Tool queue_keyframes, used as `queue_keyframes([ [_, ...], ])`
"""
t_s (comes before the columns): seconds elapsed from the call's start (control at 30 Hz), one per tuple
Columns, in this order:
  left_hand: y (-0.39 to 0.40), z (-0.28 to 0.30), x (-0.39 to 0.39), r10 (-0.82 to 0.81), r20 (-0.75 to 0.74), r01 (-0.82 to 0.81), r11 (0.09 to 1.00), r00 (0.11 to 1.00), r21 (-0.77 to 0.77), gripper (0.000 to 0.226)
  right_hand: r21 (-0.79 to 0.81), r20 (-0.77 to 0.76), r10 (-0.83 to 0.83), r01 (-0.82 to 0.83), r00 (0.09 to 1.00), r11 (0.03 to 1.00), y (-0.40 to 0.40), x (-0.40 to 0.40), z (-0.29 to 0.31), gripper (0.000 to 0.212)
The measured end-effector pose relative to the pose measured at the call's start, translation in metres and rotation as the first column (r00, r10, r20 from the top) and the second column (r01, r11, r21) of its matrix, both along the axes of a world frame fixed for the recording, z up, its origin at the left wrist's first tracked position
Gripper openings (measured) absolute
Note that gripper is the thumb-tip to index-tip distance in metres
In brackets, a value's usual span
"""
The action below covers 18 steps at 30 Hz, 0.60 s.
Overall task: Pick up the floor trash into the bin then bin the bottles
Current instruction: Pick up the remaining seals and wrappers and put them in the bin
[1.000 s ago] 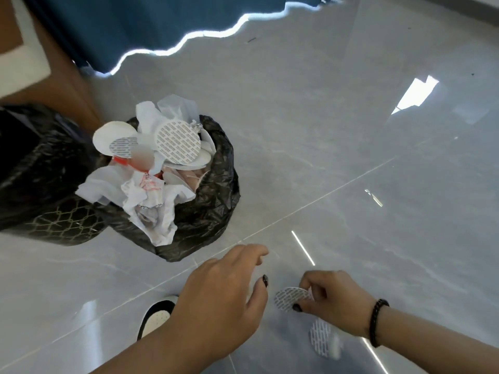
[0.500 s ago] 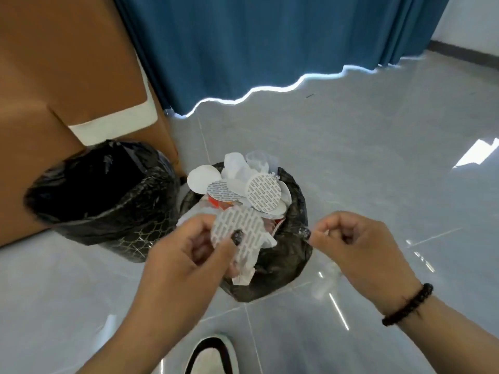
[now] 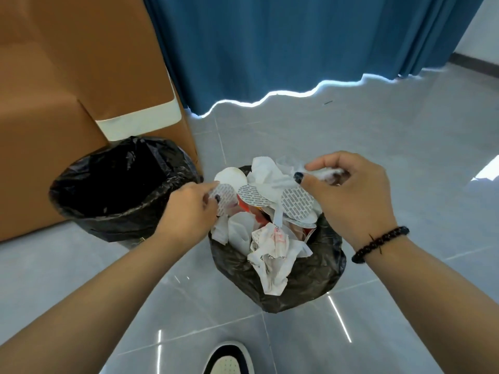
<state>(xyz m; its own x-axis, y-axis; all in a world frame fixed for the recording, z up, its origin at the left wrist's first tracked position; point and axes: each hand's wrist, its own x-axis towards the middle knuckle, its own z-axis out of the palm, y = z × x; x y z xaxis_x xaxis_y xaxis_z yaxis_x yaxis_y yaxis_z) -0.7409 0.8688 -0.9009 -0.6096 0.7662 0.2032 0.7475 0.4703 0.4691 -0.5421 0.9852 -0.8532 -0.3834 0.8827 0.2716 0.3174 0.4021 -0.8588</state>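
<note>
I'm in the floor-trash step, over the full bin (image 3: 280, 268). My left hand (image 3: 189, 211) pinches a printed foil disc (image 3: 225, 198) at the bin's nine o'clock rim, thumb and fingers closed on its edge. My right hand (image 3: 348, 195) sits at two o'clock, fingers curled round a crumpled white scrap (image 3: 324, 172) above the heap. The empty black-lined bin (image 3: 121, 184) stands at nine o'clock from the full one. I see no bottles. Next, I judge, both pinches must release directly over the pile, which is heaped high enough that pieces could slide off.
</note>
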Motion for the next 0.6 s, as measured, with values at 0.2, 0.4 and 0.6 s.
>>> queue_keyframes([
  [0.2, 0.007, -0.001, -0.008, 0.006, -0.098, -0.006, 1.000, 0.995, -0.001, 0.036, 0.234, 0.259, 0.135, -0.197, 0.956, 0.952, 0.012, -0.063, -0.002, 0.019],
  [0.4, 0.011, -0.006, -0.007, -0.077, -0.089, 0.059, 0.980, 0.993, -0.189, 0.019, 0.292, 0.552, 0.186, -0.397, 0.813, 0.870, 0.029, -0.098, -0.007, 0.032],
  [0.6, 0.004, -0.014, -0.008, -0.090, 0.003, 0.090, 0.989, 0.996, -0.114, 0.023, 0.127, 0.689, 0.294, -0.510, 0.663, 0.851, 0.034, -0.116, 0.011, 0.037],
])
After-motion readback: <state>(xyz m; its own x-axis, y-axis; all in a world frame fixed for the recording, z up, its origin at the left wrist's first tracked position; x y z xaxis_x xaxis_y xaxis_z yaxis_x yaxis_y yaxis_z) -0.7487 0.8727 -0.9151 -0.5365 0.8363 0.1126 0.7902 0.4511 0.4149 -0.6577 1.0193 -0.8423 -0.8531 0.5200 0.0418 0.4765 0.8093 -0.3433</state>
